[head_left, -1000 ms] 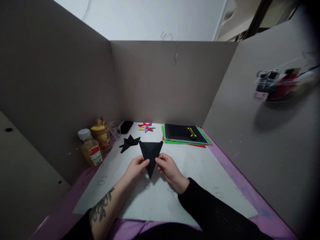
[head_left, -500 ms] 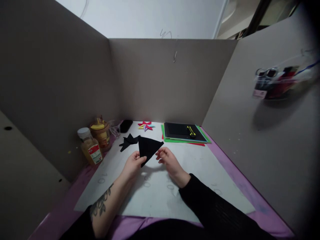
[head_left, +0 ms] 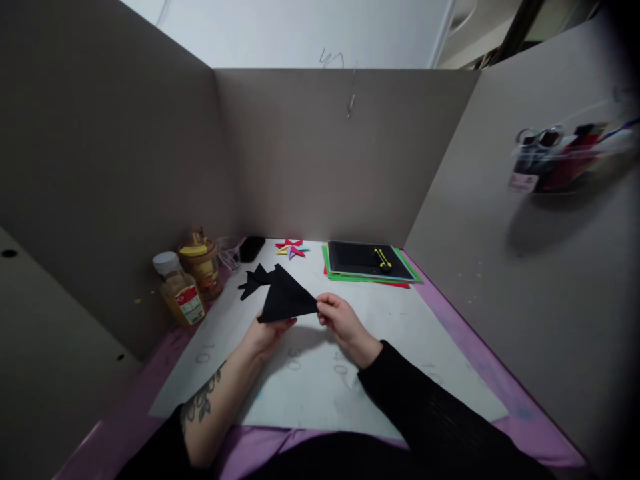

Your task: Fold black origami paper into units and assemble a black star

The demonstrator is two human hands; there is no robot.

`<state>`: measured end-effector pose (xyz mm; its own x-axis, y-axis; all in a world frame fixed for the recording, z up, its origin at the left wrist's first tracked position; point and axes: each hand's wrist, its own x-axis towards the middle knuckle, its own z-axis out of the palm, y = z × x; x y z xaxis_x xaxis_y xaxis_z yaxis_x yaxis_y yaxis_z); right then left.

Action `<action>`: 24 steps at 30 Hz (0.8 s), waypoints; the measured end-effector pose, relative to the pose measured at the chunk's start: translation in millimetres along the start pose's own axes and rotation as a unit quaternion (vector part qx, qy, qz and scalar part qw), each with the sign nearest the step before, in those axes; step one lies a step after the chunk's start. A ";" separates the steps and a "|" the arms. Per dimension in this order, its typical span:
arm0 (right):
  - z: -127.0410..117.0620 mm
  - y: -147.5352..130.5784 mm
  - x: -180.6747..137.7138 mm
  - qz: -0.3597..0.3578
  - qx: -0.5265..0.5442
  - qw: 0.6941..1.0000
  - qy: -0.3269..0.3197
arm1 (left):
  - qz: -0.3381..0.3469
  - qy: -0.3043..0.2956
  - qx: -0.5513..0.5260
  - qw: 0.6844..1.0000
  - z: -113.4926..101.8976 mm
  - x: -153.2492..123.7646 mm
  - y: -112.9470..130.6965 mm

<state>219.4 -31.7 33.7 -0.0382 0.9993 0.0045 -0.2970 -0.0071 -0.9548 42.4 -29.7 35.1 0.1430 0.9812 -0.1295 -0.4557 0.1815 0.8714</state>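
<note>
A folded black paper triangle (head_left: 287,298) is held between my two hands above the white sheet. My right hand (head_left: 343,320) pinches its right-hand corner with thumb and fingertips. Beneath the lower left edge lies my left hand (head_left: 265,337), holding the paper from below; most of its fingers are hidden behind it. Just beyond the triangle, to the left, a pointed black folded paper piece (head_left: 253,283) rests on the sheet, partly covered by the triangle.
Colored paper sheets (head_left: 418,275) with black paper on top carry a yellow-and-black cutter (head_left: 383,259). A multicolored paper star (head_left: 291,249), phone (head_left: 252,249), clear cup (head_left: 230,253), brown cup (head_left: 204,270) and glue bottle (head_left: 181,297) stand along the back and left. Grey panels (head_left: 340,160) enclose the table.
The black triangle has turned, its right corner dropping lower. My right hand has closed on that corner, and my left hand has shifted from the lower tip to underneath the paper.
</note>
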 end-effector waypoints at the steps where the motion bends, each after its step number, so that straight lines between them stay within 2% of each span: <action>1: -5.9 -4.4 2.7 0.002 0.030 0.999 0.012 | 0.001 -0.022 -0.008 1.000 -1.9 1.5 2.1; 3: -16.7 -11.5 7.1 0.014 0.041 0.999 -0.010 | -0.018 -0.072 -0.026 0.997 -4.0 2.4 7.9; 6: -27.3 -16.0 11.6 0.018 -0.045 0.996 -0.070 | -0.114 -0.138 -0.037 0.983 -3.0 -2.0 15.3; 8: -30.3 -14.5 14.5 -0.006 -0.099 0.994 -0.053 | -0.164 -0.176 -0.001 0.971 -1.2 -6.8 15.9; 11: -32.7 -9.1 18.8 -0.041 -0.152 0.988 -0.009 | -0.164 -0.202 0.079 0.962 0.0 -10.3 9.6; 14: -36.2 -7.3 19.3 -0.112 -0.255 0.960 0.002 | -0.131 -0.167 0.116 0.970 -2.6 -5.7 1.6; 16: -38.3 -9.7 16.2 -0.219 -0.370 0.903 -0.022 | -0.110 -0.131 0.124 0.977 -6.0 -0.3 -1.0; 18: -38.7 -12.7 11.9 -0.326 -0.487 0.805 -0.090 | -0.106 -0.112 0.130 0.980 -9.6 5.0 -1.2; 20: -37.4 -13.5 8.8 -0.385 -0.566 0.712 -0.160 | -0.116 -0.096 0.133 0.980 -12.5 9.1 -0.1; 22: -35.6 -10.6 8.6 -0.414 -0.599 0.657 -0.195 | -0.132 -0.082 0.129 0.979 -14.4 12.7 0.6; 24: -35.1 -4.6 11.1 -0.435 -0.608 0.630 -0.209 | -0.140 -0.077 0.124 0.979 -15.7 16.5 -0.2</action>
<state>253.9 -19.2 27.7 -0.6890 0.5059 0.5190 0.5624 0.8248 -0.0575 31.1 -12.4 25.3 0.3723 0.8700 -0.3231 -0.1558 0.4018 0.9024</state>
